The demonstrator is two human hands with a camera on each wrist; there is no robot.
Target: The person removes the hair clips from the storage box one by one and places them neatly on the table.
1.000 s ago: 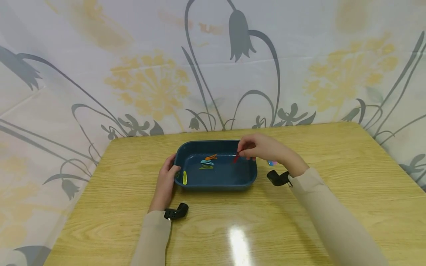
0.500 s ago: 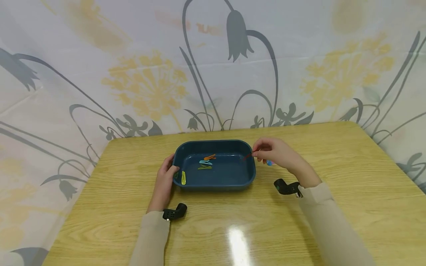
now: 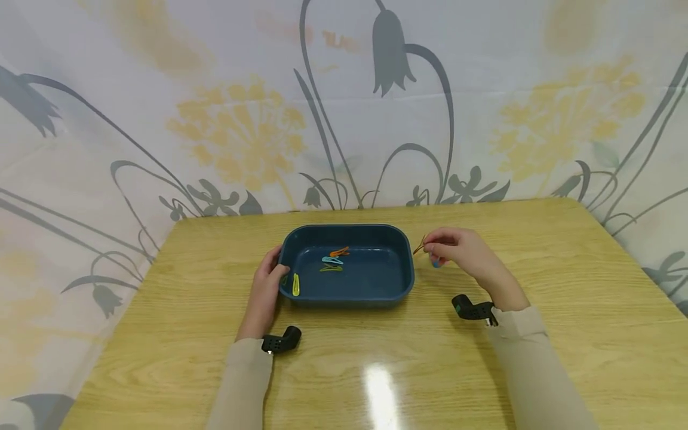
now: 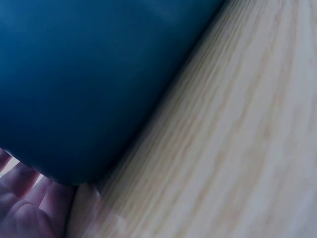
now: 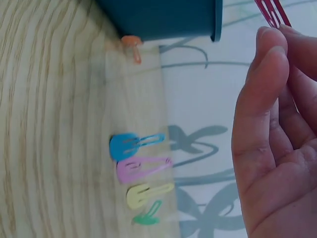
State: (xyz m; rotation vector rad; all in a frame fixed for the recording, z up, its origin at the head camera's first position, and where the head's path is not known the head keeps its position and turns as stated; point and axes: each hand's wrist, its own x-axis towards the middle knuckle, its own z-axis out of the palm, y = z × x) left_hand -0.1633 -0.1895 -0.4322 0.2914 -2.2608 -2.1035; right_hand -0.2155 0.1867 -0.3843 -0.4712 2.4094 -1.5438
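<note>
My right hand [image 3: 457, 251] pinches a dark red snap hair clip [image 5: 274, 12] between thumb and fingertips, just outside the right end of a dark blue plastic tub [image 3: 355, 303]. My left hand [image 3: 266, 286] grips the tub's left end, thumb over the rim and fingers along the outer wall. Inside the tub lie an orange clip [image 3: 340, 252], a light blue clip [image 3: 332, 260], an olive clip [image 3: 331, 269] and a yellow clip [image 3: 296, 285]. The left wrist view mostly shows the tub's outer wall [image 4: 89, 89], with the left fingers at its corner.
On the table right of the tub, the right wrist view shows a blue clip [image 5: 124, 146], a pink clip [image 5: 141, 169], a pale yellow clip [image 5: 143, 195], a green clip [image 5: 147, 215] and an orange clip [image 5: 132, 47]. A flower-patterned cloth [image 3: 344, 107] hangs behind the table.
The right hand, holding the red clip, has moved right from above the tub's inside to beyond its right rim. The left hand has kept its hold on the tub.
</note>
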